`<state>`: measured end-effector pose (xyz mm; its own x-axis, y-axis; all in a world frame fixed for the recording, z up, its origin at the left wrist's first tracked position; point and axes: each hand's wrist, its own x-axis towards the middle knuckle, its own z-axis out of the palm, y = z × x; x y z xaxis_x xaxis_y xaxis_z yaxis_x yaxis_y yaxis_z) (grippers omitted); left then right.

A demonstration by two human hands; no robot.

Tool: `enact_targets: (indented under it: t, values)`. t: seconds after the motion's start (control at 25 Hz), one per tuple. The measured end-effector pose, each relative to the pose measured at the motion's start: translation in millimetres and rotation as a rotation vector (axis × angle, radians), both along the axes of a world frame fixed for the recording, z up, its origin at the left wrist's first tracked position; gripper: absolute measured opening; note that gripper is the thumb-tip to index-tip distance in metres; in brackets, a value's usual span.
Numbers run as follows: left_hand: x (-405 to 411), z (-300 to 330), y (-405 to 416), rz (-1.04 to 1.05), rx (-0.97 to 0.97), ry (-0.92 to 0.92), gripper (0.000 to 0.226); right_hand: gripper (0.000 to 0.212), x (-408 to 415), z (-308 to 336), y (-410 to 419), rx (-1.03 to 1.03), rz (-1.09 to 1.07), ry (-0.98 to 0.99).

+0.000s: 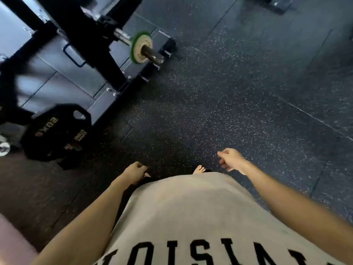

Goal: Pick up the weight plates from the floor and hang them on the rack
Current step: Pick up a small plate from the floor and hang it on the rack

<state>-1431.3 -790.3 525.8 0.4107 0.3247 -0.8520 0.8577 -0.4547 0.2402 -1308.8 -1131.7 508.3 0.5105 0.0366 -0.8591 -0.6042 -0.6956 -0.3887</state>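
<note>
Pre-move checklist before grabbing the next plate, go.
1. Left hand free: ok, holds nothing.
2. Right hand free: ok, holds nothing.
3. Target found: ok, black 20 kg plate at lower left.
4. Plate within reach: not ok, both hands are well apart from it.
5. Floor between person and plate free of obstacles: ok.
6. Free peg on rack: cannot tell; the bar holds a green plate.

Both hands, left hand [136, 172] and right hand [232, 159], hung empty; a blurred black plate [57, 131], seemingly marked 20KG, sat left.
</note>
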Motion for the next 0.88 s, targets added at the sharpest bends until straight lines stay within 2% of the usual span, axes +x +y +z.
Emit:
enact_targets:
  t: [0.2, 0.4, 0.56, 0.88]
  values:
    - [105.3, -2.4, -63.8, -0.181, 0.020, -0.056, 0.032, 0.023, 65.7, 5.9, -83.5, 0.004, 0.012, 0.020]
    - [194.1, -21.2, -93.6, -0.258, -0.039, 0.062, 0.037, 0.022, 121.6, -8.4, -123.0, -0.011, -0.071, 0.070]
    - [295.4, -38.3, -119.5, -0.305, -0.071, 0.068, 0.034, 0.021, 184.3, -17.3, -155.4, -0.047, -0.109, 0.112]
    - [534.7, -23.1, -184.8, -0.491, -0.057, -0.024, 0.026, 0.016, 371.8, -0.4, -215.0, -0.049, -0.432, -0.005]
